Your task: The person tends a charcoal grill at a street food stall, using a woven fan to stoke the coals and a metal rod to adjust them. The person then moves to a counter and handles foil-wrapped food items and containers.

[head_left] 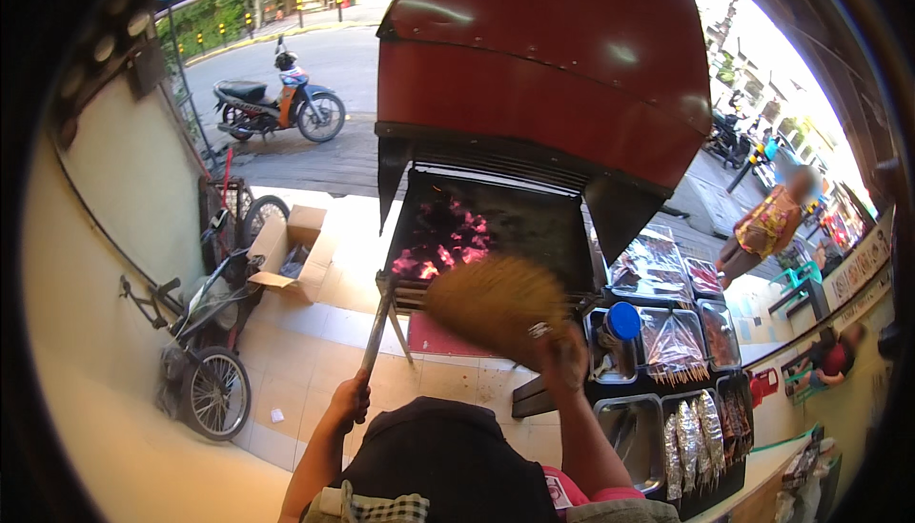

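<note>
My left hand (350, 400) grips a long rod-like handle (375, 337) whose far end rests at the near left corner of a charcoal grill (543, 230). Glowing coals (457, 237) lie in the left part of the grill, under a red metal hood (543, 87). In my right hand (565, 357) is a woven hand fan (500, 305), blurred, over the grill's near edge. Right of the grill are metal trays with skewers under clear plastic (672, 340), foil-wrapped items (690, 437) and a container with a blue lid (623, 320).
An open cardboard box (297, 251) and a parked bicycle (218, 391) stand on the left. Beyond is a motorcycle (279, 105) on the street. A person in a patterned top (765, 226) stands at the right; another sits farther right. An empty metal tray (629, 437) lies near my right arm.
</note>
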The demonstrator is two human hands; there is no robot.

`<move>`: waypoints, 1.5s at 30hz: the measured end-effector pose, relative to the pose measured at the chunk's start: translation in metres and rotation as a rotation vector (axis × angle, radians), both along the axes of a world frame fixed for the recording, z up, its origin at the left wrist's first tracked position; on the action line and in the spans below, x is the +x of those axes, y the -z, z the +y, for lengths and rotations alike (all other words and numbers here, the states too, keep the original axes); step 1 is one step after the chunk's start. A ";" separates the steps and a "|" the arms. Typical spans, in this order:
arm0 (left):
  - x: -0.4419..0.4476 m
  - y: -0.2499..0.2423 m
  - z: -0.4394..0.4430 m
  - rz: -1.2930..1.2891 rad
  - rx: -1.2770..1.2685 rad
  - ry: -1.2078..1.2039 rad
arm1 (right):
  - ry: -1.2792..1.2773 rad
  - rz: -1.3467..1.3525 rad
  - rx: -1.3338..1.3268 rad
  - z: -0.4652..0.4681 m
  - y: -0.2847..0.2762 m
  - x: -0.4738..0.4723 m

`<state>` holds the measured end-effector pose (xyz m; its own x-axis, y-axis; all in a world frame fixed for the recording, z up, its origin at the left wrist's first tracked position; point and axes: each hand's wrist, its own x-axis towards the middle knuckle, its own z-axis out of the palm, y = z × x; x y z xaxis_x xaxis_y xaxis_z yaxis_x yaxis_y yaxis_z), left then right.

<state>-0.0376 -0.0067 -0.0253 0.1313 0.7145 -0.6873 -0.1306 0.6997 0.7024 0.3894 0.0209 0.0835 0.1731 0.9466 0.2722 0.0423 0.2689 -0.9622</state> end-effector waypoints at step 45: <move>0.053 -0.018 -0.013 0.051 -0.029 -0.098 | 0.831 0.019 0.330 -0.072 0.005 0.136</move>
